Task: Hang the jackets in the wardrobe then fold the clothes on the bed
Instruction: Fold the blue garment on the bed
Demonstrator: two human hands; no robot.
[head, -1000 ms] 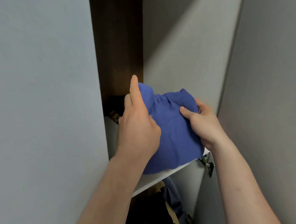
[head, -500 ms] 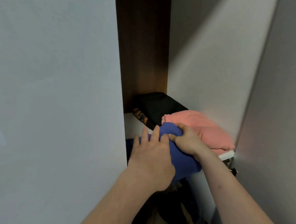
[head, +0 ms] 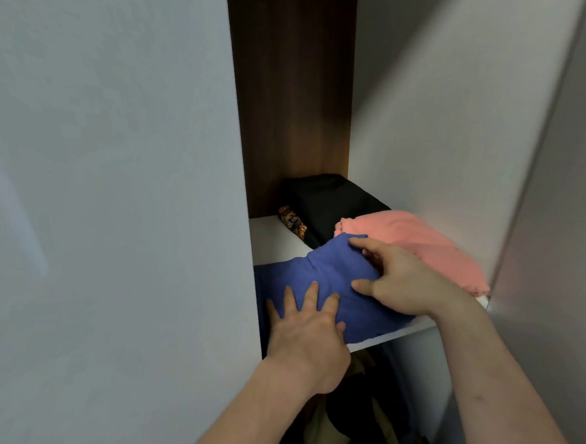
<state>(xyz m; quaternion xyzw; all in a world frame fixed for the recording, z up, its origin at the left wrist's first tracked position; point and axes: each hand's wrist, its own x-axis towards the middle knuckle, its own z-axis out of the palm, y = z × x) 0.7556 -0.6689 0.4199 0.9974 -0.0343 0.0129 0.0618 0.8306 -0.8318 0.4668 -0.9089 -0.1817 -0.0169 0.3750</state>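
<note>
Hands at the wardrobe shelf [head: 391,336]: we press a folded blue garment [head: 326,288] onto the white board, where a second ago we were holding it bunched and raised at the shelf's front edge, hiding what lay behind. Now it lies flatter and further in, and a folded pink garment [head: 420,245] and a black garment [head: 331,202] with a patterned edge show beside and behind it. We judge from this that the folding of this piece is done and that we are stowing it, with the hanging part of the task seemingly dealt with, since dark clothes hang in the space below the shelf [head: 358,420]. Our left hand [head: 308,334] rests flat on the near part of the blue garment, fingers spread wide, pressing and gripping nothing. Our right hand [head: 401,283] lies on the garment's right side, thumb on top and fingers curled at its far corner, pinching the cloth where it touches the pink one. The blue garment sits under both palms, its front hem just at the shelf's lip, its left end running behind the closed white door [head: 114,232]. How much still waits on the bed we cannot tell.
</note>
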